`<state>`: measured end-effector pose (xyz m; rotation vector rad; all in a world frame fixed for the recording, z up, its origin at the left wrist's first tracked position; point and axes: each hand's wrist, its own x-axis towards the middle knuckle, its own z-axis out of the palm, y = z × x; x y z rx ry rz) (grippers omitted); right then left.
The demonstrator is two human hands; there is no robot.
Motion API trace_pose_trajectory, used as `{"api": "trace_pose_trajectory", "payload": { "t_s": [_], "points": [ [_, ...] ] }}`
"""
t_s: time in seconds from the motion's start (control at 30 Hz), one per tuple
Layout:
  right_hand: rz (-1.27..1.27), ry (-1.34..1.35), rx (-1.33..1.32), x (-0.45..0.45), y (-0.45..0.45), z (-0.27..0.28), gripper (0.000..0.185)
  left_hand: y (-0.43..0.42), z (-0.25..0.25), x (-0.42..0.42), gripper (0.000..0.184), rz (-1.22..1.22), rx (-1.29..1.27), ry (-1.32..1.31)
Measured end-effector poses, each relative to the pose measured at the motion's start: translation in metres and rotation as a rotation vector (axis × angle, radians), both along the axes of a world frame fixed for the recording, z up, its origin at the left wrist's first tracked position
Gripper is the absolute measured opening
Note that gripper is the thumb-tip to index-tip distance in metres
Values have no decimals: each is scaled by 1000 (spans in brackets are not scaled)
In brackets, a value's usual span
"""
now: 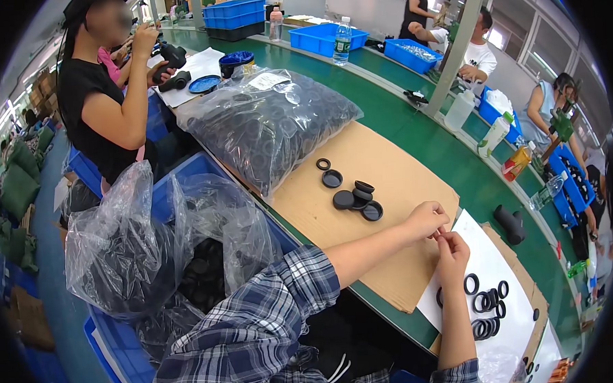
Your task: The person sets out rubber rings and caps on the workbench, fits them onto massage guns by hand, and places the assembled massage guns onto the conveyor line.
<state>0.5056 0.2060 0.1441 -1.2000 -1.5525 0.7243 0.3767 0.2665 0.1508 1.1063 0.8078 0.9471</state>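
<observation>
My left hand (427, 220) and my right hand (453, 253) meet above the cardboard's right edge, fingertips pinched together. Whatever they hold is too small or hidden to make out. On the cardboard (387, 160), left of my hands, lie several round black caps (344, 200) and a small black ring (323, 164). Below and right of my right hand, several black rings (484, 301) rest on a white sheet (517, 305), some standing on edge in rows.
A large clear bag of black parts (269, 118) lies on the green table (399, 122). A blue crate (252, 201) with bagged black caps (204, 271) stands at the left. A black curved part (509, 224) lies at the right. Co-workers and bottles (341, 39) are beyond.
</observation>
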Motion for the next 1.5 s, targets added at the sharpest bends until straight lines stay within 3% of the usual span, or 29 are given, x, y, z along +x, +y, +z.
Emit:
{"api": "trace_pose_trajectory", "payload": {
  "t_s": [0.37, 1.5],
  "points": [
    [87, 115, -16, 1, 1, -4, 6, -2, -1, 2, 15, 2, 36, 38],
    [27, 33, -117, 6, 1, -2, 11, -3, -3, 4, 12, -25, 50, 54]
  ]
}}
